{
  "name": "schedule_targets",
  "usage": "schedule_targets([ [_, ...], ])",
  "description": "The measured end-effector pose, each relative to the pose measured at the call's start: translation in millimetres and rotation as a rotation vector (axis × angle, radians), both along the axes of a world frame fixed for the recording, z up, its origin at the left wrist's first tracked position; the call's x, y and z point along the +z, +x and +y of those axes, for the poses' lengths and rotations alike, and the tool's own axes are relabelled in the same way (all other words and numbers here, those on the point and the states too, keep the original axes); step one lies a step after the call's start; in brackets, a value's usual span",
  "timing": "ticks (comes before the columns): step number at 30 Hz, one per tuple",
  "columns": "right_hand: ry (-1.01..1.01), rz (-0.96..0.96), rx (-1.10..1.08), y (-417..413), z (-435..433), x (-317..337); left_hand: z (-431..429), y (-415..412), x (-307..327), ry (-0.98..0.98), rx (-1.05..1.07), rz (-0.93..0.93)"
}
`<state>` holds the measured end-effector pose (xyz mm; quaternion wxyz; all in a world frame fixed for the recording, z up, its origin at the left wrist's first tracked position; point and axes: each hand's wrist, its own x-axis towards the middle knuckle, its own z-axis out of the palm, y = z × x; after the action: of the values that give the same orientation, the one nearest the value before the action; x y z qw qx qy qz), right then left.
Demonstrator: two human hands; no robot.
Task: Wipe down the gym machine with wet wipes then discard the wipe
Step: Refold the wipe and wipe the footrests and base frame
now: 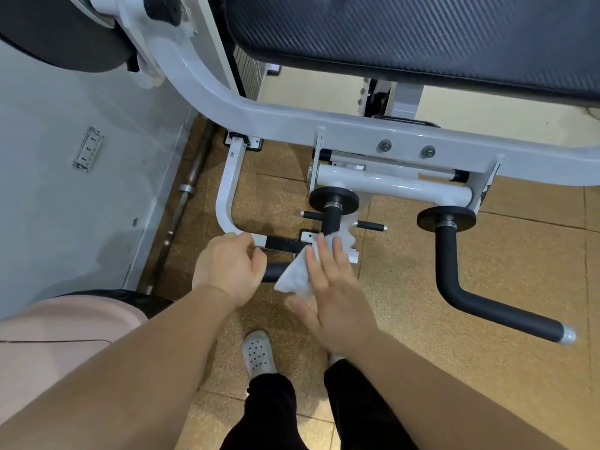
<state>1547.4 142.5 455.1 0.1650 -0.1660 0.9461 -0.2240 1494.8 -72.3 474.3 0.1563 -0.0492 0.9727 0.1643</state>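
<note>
Wet wipe (293,276): white and crumpled, draped over the black handle (274,271) of the gym machine (292,125), between the two hands; a ragged edge sticks out past the fingertips, beside the handle's upright stem.
Right hand (334,287): lies flat on the wipe, fingers straight and slightly spread, pressing it against the handle; no finger curls round it, and the thumb points out to the near side.
Left hand (229,267): fingers curl in round the free end of the black handle, just beside the wipe, with the back of the hand toward the camera.
Black handle: hangs from a round black disc (333,200) under the frame and bends toward the left hand; only a short stretch shows between hand and wipe.
Frame: pale grey tubing crosses the view, with a black textured pad (422,37) above it.
Other handle (487,306): same bent shape, well apart on the right hand's side, bare, with a silver cap at its tip.
Floor (438,368): brown speckled tiles; a barbell (186,190) lies along the foot of the grey wall.
Person: black trousers, a white perforated shoe (258,352), a pink garment at the lower left.
</note>
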Motion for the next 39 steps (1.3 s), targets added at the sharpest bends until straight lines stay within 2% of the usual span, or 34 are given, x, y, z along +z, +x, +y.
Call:
schedule_targets([
  [2, -0.001, -0.098, -0.017, -39, 2, 5, 0, 0, -1, 0.004, 0.004, -0.004],
  [5, -0.038, -0.108, -0.013, -70, 6, 7, -1, 0, 0, 0.007, 0.009, -0.009],
  [9, -0.07, -0.042, -0.049, -29, -1, 4, 0, -1, 2, -0.011, -0.008, -0.017],
  [13, -0.02, 0.011, 0.038, 35, -8, -4, 0, -1, 3, -0.013, -0.022, -0.009],
  [17, -0.039, 0.048, 0.082, 14, 5, -11, -1, 0, 3, -0.013, -0.049, 0.01],
  [19, -0.09, -0.068, -0.033, -17, 9, -3, -1, 1, 5, 0.006, -0.046, 0.014],
  [22, -0.105, -0.169, -0.167, -48, 1, 12, 1, -1, 6, 0.075, -0.012, 0.005],
  [25, 0.032, -0.119, -0.133, -31, -17, 18, 0, 1, 9, 0.154, 0.047, 0.03],
  [28, 0.083, 0.016, -0.092, 13, -37, 16, -6, 20, 16, 0.265, 0.15, 0.156],
  [31, 0.124, 0.053, -0.073, 36, -61, 11, -16, 56, 23, 0.369, 0.163, 0.268],
  [35, 0.126, 0.033, 0.083, 36, -90, 15, -25, 83, 24, 0.605, 0.278, 0.227],
  [39, 0.168, 0.082, 0.199, 29, -70, 13, -35, 87, 25, 0.746, 0.37, 0.12],
])
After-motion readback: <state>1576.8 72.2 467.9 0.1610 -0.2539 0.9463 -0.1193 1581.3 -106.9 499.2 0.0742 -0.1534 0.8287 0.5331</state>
